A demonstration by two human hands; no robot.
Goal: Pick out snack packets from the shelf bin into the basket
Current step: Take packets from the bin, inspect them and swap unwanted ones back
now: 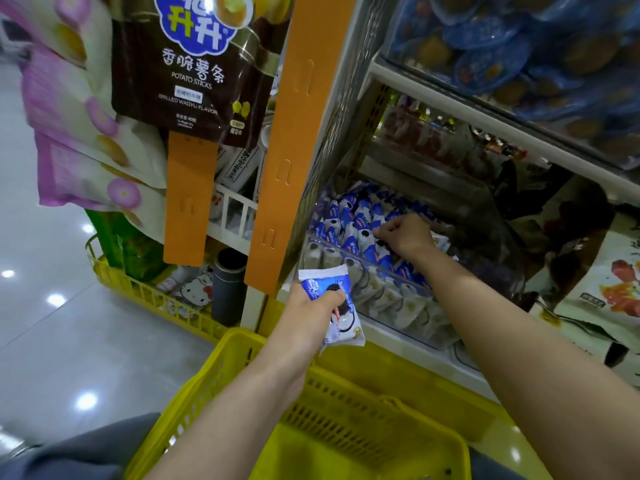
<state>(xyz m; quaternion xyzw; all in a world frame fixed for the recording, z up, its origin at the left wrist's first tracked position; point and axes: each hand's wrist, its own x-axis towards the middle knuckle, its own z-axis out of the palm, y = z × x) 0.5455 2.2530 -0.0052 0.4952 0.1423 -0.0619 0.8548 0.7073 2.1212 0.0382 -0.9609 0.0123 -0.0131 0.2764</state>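
glossy grey floor tiles (69,323) spread at the left, beside a shop shelf with an orange upright (294,150). low on the shelf, a clear-fronted shelf bin (374,266) holds rows of blue-and-white snack packets (349,216). the right hand (405,235) reaches into the bin, fingers curled and pinching the top of one of them. the left hand (313,306) grips a single packet (343,320), thumb across its front, just near of the bin and above the far rim of the yellow basket (214,372).

- A shop, probably a supermarket's snack aisle.
- Right: stacked shelves, with a clear-fronted shelf bin (367,259) crammed with identical blue-and-white snack packets (349,216).
- Far left: a potato-sticks bag (194,71) hangs on display.
- Near: a yellow shopping basket (221,362), with glossy floor (52,323) to its left.
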